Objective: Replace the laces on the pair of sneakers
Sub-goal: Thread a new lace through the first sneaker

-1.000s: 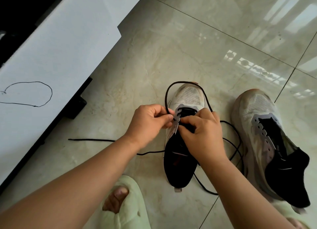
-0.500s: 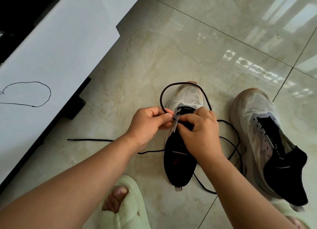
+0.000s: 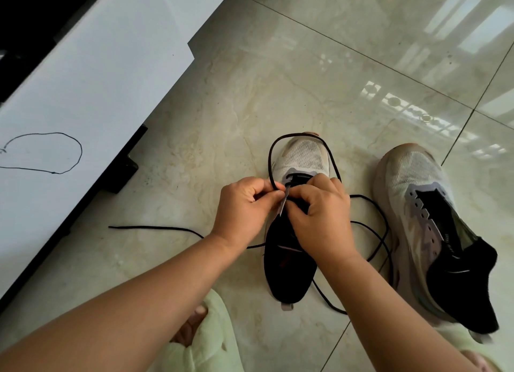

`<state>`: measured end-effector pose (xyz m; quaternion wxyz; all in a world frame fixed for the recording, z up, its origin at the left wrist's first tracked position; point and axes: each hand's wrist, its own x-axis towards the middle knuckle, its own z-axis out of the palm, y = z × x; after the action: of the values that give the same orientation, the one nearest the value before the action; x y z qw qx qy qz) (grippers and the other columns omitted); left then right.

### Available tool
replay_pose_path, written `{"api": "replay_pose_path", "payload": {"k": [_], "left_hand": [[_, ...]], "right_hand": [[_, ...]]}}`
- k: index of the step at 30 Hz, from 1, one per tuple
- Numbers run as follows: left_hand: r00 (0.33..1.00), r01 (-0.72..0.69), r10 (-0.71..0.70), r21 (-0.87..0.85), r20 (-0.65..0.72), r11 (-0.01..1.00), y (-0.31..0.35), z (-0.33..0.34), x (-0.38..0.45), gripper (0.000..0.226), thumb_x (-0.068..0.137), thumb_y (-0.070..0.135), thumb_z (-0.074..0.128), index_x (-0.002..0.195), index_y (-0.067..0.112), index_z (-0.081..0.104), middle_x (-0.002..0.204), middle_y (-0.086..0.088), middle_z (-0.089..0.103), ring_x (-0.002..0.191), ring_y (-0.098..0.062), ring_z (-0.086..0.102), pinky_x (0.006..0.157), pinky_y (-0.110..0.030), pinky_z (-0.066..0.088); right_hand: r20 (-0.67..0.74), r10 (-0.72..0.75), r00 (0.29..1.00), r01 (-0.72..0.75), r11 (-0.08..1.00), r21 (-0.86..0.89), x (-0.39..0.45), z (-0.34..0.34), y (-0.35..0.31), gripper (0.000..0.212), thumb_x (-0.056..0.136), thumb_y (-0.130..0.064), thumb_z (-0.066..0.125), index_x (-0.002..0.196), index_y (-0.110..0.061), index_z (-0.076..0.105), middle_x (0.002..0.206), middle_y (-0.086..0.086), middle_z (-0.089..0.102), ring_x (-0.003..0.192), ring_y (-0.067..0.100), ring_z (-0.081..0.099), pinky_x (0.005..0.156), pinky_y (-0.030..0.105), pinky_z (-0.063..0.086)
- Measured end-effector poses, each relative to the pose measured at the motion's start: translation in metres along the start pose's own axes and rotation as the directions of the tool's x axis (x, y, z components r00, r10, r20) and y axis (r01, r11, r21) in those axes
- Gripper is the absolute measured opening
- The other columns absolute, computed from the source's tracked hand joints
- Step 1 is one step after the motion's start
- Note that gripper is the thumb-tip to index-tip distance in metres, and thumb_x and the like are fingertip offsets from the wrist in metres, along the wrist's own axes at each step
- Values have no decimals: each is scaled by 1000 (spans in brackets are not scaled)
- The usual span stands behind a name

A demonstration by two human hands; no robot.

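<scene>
Left hand: our left hand [image 3: 244, 207] pinches the black lace [image 3: 301, 136] right at the left row of holes, fingers curled tight.
Right hand: our right hand [image 3: 319, 215] sits on top of the shoe, fingers curled at the same spot. We think it pinches the lace too, but the lace tip is hidden.
Hands together: they touch each other over the near shoe [image 3: 294, 232].
Shoe direction: its toe points away from us and its heel is close to us, so the long way runs straight out from our hands.
Lace: a big loop goes from our fingers out around the toe and back. The rest lies loose on the floor [image 3: 278, 79] on both sides.
Next move: we think the lace goes into the next hole, toward the heel. Both hands are just as near.
Other shoe: the second shoe [image 3: 434, 232] lies to the right, with no lace yet.
Also here: a green slipper [image 3: 211, 344] and a white board [image 3: 91, 93].
</scene>
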<state>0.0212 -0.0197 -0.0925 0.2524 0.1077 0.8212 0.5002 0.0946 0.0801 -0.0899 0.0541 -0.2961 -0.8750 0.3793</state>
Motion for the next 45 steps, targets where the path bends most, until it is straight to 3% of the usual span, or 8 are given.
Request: {"api": "replay_pose_path", "payload": {"k": [7, 11, 16, 21, 27, 35, 41, 45], "left_hand": [[976, 78, -72, -23, 205, 997, 8, -12, 7, 7, 81, 5, 67, 83, 11, 70, 91, 7, 70, 73, 0, 62, 72, -13, 49], [918, -122, 1, 279, 396, 953, 5, -11, -14, 56, 73, 19, 67, 124, 24, 47, 106, 8, 46, 78, 7, 49, 71, -5, 38], [994, -105, 83, 400, 72, 911, 5, 0, -16, 22, 86, 23, 60, 107, 19, 56, 72, 7, 52, 59, -8, 49, 56, -22, 41], [991, -120, 131, 473, 10, 873, 2, -1, -11, 19, 87, 18, 56, 106, 15, 59, 63, 12, 43, 59, -13, 45, 58, -24, 34], [993, -107, 117, 467, 6, 878, 2, 0, -10, 24, 86, 22, 58, 110, 19, 56, 65, 7, 49, 63, -17, 51, 61, -32, 43], [978, -178, 207, 472, -8, 863, 4, -2, -16, 35, 83, 15, 64, 112, 18, 45, 73, 14, 47, 53, -4, 46, 52, -21, 35], [879, -458, 462, 476, 117, 751, 8, -4, -18, 14, 76, 25, 64, 77, 11, 66, 89, -4, 48, 69, -13, 48, 57, -26, 45], [868, -478, 473, 514, 152, 712, 9, -2, -16, 23, 74, 26, 64, 92, 14, 72, 97, -10, 53, 77, -22, 51, 70, -41, 48]], "right_hand": [[-12, -4, 1000, 5, 998, 56, 3, -1, 4, 8, 75, -8, 69, 74, -14, 74, 72, -2, 52, 81, 24, 47, 74, 39, 40], [-28, 13, 1000, -10, 995, 96, 5, -2, 5, 11, 73, -2, 66, 64, -8, 67, 69, -5, 49, 79, 23, 49, 63, 20, 33], [43, -17, 999, 6, 971, 238, 3, -9, 2, 14, 67, -3, 59, 57, -2, 49, 69, -6, 44, 68, 13, 45, 57, 13, 31], [-19, 11, 1000, -1, 898, 441, -7, -34, 3, 10, 62, -4, 50, 54, -4, 44, 81, -5, 57, 77, 7, 52, 62, 9, 35], [300, -3, 954, -275, 392, 878, -7, -46, -4, 19, 70, -3, 40, 61, -16, 49, 76, 12, 69, 55, 21, 58, 53, 22, 45], [46, 61, 997, -75, 905, 420, -5, -65, 23, 13, 85, -5, 63, 89, -17, 67, 71, -10, 64, 66, 5, 58, 64, 14, 46], [74, 68, 995, -96, 860, 500, -1, -78, 25, 31, 85, 9, 55, 97, -19, 60, 87, -1, 69, 84, 8, 68, 75, 16, 51], [81, 28, 996, -65, 865, 497, -3, -73, 16, 22, 89, 9, 50, 91, -10, 60, 83, 0, 71, 79, 7, 69, 71, 16, 53]]}}
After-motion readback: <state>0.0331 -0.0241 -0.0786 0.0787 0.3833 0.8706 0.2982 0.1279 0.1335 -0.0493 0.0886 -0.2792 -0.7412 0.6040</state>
